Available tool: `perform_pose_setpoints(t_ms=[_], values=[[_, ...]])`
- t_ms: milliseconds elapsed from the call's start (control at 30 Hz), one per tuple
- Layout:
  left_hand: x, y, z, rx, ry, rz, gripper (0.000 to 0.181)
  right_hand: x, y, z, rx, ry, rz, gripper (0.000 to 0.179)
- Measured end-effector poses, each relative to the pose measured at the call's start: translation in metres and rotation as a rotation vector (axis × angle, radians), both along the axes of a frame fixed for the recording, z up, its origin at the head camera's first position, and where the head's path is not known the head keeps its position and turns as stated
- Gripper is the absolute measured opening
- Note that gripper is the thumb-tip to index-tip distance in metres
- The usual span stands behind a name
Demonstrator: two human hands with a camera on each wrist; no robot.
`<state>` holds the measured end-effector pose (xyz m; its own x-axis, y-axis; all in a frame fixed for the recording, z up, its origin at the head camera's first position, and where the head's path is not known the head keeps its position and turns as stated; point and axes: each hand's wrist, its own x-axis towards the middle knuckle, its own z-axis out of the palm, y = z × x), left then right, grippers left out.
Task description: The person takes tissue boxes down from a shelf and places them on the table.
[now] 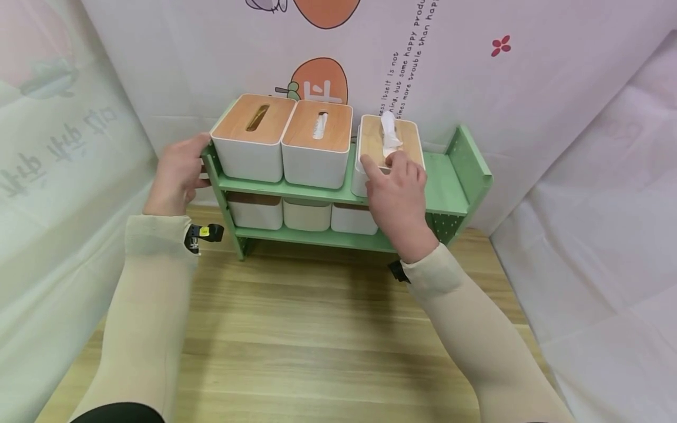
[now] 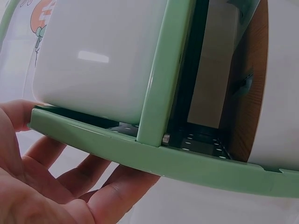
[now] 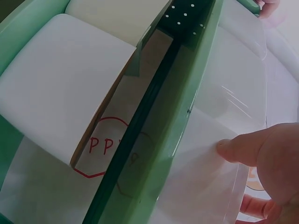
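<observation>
My left hand (image 1: 177,173) rests against the outer face of the green shelf (image 1: 460,182) at its left end. In the left wrist view its fingers (image 2: 133,189) touch the side panel from outside. My right hand (image 1: 399,202) lies over the near side of a white tissue box (image 1: 362,185) with a wooden lid and a tissue (image 1: 389,135) sticking up. Its thumb (image 3: 247,147) is beside the white wall in the right wrist view; the fingertips' contact with the lid is partly hidden. Two similar tissue boxes (image 1: 248,160) (image 1: 314,167) stand to the left.
On the lower tier sit white bins (image 1: 256,214) and a cream bin (image 1: 307,216). A gap separates the right box from its neighbour. Beneath is a wood-patterned floor (image 1: 296,317), with printed white cloth (image 1: 455,70) behind and at both sides.
</observation>
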<state>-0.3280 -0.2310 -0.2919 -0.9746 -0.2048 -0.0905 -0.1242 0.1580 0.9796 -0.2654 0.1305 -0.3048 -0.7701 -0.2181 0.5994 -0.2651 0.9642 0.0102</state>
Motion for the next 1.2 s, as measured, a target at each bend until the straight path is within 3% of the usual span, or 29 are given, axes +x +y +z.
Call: perform_pose_setpoints(t_ms=[667,1200], values=[[0.0,-0.001,0.0,-0.005,-0.014,-0.011,0.066,0.023,0.024,-0.003,0.011,0.008,0.008,0.045],[0.0,-0.004,-0.001,-0.002,-0.013,-0.007,0.066,0.04,0.039,-0.004,-0.078,0.026,0.02,0.042]])
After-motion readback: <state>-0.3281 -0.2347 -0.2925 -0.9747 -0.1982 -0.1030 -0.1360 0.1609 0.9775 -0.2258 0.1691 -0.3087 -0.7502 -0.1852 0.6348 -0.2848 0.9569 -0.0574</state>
